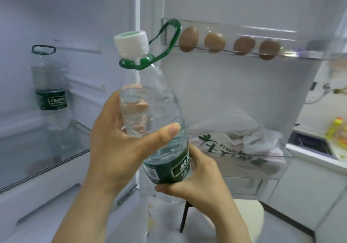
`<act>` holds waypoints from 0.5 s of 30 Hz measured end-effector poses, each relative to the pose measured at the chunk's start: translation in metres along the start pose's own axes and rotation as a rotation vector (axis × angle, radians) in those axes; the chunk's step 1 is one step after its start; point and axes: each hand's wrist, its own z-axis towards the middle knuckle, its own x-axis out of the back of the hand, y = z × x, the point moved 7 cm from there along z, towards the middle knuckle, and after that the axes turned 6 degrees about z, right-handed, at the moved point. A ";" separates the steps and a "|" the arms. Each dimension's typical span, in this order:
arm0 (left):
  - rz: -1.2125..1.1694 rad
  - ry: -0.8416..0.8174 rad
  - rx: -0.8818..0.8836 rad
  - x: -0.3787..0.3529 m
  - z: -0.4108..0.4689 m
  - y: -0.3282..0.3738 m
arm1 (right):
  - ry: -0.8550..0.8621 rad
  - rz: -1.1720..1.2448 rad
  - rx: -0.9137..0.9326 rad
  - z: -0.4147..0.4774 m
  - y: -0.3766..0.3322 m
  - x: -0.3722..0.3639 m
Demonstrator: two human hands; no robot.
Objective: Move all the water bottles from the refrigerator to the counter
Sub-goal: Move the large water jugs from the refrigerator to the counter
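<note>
Water bottle, one, white cap, green label unreadable: right hand grips its label end, left hand wraps its upper body. Door bag marked "Fresh". Eggs: four. Second bottle, "Cestbon", upright on the refrigerator's glass shelf.

A home kitchen: a refrigerator is standing open around the hands, eggs are sitting in its door rack above them, and a bench is running along to their right.
</note>
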 end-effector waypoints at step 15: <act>-0.181 -0.220 0.030 -0.177 -0.075 0.064 | 0.218 -0.217 -0.102 -0.114 0.038 0.183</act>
